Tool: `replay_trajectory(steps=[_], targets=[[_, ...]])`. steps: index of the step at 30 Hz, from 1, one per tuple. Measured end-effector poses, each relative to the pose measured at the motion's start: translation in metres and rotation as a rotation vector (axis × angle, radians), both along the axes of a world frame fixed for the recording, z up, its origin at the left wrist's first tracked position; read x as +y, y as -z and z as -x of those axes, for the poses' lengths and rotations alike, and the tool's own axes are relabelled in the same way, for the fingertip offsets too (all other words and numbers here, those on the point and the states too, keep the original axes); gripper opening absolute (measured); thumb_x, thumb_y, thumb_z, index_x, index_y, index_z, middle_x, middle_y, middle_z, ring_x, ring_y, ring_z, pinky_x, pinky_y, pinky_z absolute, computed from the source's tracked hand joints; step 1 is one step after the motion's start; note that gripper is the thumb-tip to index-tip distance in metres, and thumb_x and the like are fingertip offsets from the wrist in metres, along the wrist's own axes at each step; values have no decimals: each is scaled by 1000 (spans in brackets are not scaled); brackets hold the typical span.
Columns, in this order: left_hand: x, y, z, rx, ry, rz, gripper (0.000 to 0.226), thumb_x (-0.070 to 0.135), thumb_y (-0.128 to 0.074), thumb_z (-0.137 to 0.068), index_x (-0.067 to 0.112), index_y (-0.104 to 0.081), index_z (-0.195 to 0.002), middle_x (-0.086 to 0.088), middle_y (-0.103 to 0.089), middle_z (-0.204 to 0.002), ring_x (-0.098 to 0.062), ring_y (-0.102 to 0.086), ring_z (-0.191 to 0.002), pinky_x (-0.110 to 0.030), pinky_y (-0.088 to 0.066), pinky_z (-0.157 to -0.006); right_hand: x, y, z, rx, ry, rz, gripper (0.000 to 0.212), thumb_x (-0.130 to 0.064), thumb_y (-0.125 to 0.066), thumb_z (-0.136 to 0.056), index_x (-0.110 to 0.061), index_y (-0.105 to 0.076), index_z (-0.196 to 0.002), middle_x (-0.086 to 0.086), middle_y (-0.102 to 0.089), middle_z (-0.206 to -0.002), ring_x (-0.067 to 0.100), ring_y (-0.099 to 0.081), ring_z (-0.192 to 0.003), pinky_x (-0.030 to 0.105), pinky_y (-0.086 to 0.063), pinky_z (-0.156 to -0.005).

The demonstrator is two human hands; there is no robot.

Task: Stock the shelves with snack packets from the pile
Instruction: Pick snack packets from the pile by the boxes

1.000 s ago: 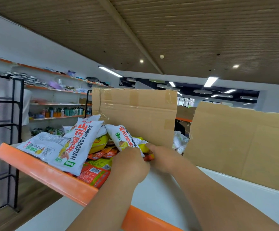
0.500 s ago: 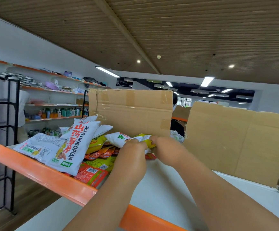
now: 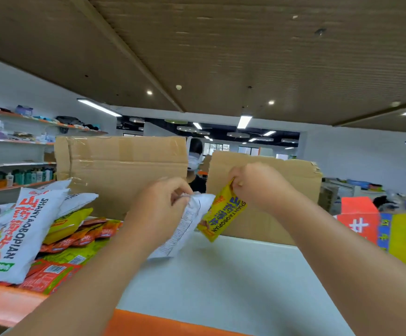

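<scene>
Above the white shelf board [image 3: 221, 275], just right of the pile [image 3: 52, 238], two packets held up at once. Left hand [image 3: 158, 209]: fingers and thumb curled onto the top of a white packet [image 3: 185, 229], with the lower end hanging down to or nearly to the board (cannot tell which). Right hand [image 3: 257, 187]: fingertips pinched on the upper corner of a yellow packet [image 3: 222, 214], tilted and hanging clear of the board, in front of the right cardboard sheet [image 3: 289, 185]

Judged as the placing step, so aim for bare board to the right of the pile, close against the cardboard. Lower the yellow packet first, bottom seam flat to the board, printed face out toward the orange shelf lip [image 3: 160, 321], back leaning on the sheet. Keep the pinch on the top corner until sure of a steady stand; expect sliding and toppling on so smooth a surface. Then turn the white packet label outward (seemingly fine print facing this way at present) and stand it touching the yellow. Release one hand at a time, never both together. Steer the left forearm wide of the pile to avoid dragging loose packets over the lip
</scene>
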State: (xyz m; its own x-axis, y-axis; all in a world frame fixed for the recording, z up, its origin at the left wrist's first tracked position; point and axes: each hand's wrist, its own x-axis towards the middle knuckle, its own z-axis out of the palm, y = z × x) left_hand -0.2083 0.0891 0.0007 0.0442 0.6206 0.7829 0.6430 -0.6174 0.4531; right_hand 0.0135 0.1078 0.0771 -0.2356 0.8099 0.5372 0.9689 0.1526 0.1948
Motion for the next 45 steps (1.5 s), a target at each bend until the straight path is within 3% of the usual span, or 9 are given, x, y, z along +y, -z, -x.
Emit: replay_trajectory(steps=[6,10,15,19,28,33,37,41,45], targets=[[5,-36,-30,-163,100,20,17,13,-68,-91,28,-70,-82,12,-66,-75,1,-58,-75,-18,-43,-60,-44,-20,-69,249,41,-104,27,-10,-48,-85,-25,-70,-84,-3,-69,-77,22,-63,-70,29,-51,-57],[15,-36,-66,-26,128,114,22,10,-64,-84,31,-67,-79,12,-64,-75,-4,-60,-65,-23,-45,-59,-51,-9,-96,372,34,-57,25,-10,-46,-87,-14,-68,-76,0,-57,-61,9,-44,-47,21,-37,-43],[34,-3,-121,308,308,448,34,46,-69,-92,40,-62,-125,15,-65,-109,-8,-62,-98,-28,-52,-79,-38,36,-92,280,11,299,26,-27,-53,-92,-30,-67,-114,-10,-65,-93,17,-60,-82,24,-44,-61],[45,16,-116,563,178,479,23,45,-64,-94,36,-70,-115,15,-69,-117,-9,-64,-104,-30,-52,-92,-22,85,-104,354,88,359,14,-32,-57,-91,-29,-69,-99,-8,-66,-89,19,-62,-82,27,-46,-62],[52,8,-86,394,100,521,14,31,-64,-89,31,-74,-79,14,-70,-83,-11,-66,-84,-29,-56,-75,-24,91,-107,383,107,460,24,-43,-62,-92,-35,-71,-113,-7,-69,-113,17,-63,-96,32,-53,-84],[40,10,-84,650,106,832,46,68,-76,-74,31,-70,-102,8,-68,-85,-13,-59,-59,-23,-49,-62,-23,94,-100,308,152,541,32,-47,-60,-95,-41,-65,-126,-14,-61,-129,13,-57,-108,30,-48,-91],[44,17,-91,631,133,713,50,60,-84,-69,39,-65,-110,12,-65,-110,-11,-66,-89,-26,-56,-83,-26,93,-103,288,179,549,34,-34,-60,-98,-42,-61,-131,-15,-63,-115,7,-55,-78,23,-43,-65],[48,20,-91,524,124,619,43,39,-78,-80,38,-62,-119,15,-63,-128,-10,-64,-95,-26,-55,-83,-28,95,-106,293,224,548,38,-35,-56,-98,-43,-57,-135,-12,-63,-126,12,-60,-92,29,-51,-81],[41,18,-91,662,92,716,66,67,-74,-74,44,-54,-132,17,-60,-119,-8,-64,-91,-25,-53,-81,-32,93,-112,399,269,519,61,-61,-61,-90,-39,-47,-145,-15,-55,-142,15,-56,-121,31,-45,-99]])
